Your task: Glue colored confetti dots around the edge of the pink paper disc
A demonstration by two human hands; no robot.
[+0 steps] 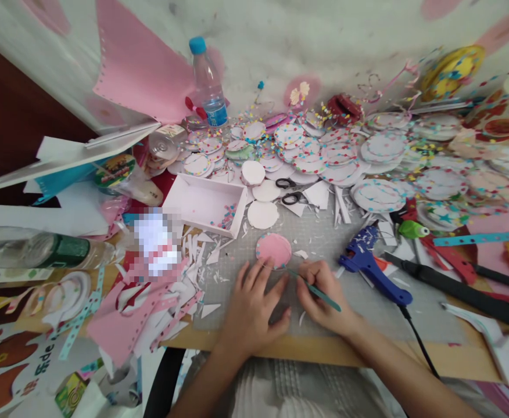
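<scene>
The pink disc (274,249) lies flat on the grey mat (324,232), right in front of me. My left grip (258,302) is open, fingers spread, the fingertips resting on the disc's near edge. My right grip (324,290) is closed on a slim green tool (326,297), pinched like a pen, its tip at the disc's near right rim.

To do this well, I'd press down just enough to stop the disc sliding, and brace the right side of my palm so only the tip moves. Small, shallow touches suit that beaded edge; a hard push could dislodge the dots or tip the disc up. Turning the disc a little beats twisting my wrist.

The mat sits on a wooden bench (319,355) and is littered with paper clippings. Beyond the disc are plain white discs (263,215) and scissors (298,188); a shallow white box (202,200) with confetti is left of them. The blue glue gun (368,264) lies to the right. At the far side, decorated discs (379,195) crowd below a pale, pink-patched backdrop (254,29), with a plastic bottle (208,84) upright.
</scene>
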